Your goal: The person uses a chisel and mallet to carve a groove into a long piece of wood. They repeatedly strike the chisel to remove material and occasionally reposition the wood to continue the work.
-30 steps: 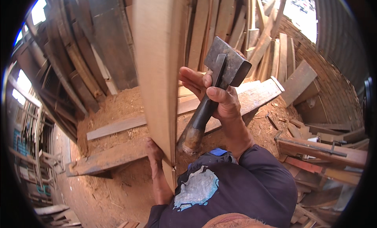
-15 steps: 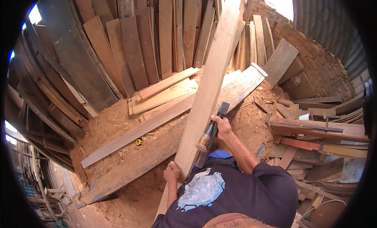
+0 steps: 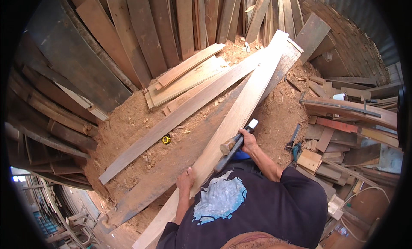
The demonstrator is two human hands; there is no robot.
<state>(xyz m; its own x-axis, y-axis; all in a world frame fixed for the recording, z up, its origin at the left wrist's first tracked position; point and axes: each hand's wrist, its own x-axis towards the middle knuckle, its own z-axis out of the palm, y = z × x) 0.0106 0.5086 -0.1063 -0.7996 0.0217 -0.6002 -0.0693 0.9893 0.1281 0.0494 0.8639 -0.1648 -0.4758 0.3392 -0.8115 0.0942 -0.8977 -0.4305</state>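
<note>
Along the long, pale, flat wooden plank (image 3: 234,126), we have both bare hands placed: our left hand (image 3: 186,179) grips its left edge with curled fingers, while our right hand (image 3: 248,142), beside its right edge, wraps its fingers round a dark, long-handled tool with a bright metal end (image 3: 229,156). We cannot tell whether the right hand also touches the plank. Below the plank slants a weathered brown wooden beam (image 3: 150,186). Right of the plank, we have a stretch of orange-brown sawdust (image 3: 274,120) before the heaped wood offcuts (image 3: 328,150). Left of it sits a small yellow-and-black tape measure (image 3: 166,140), its markings too small to read.
</note>
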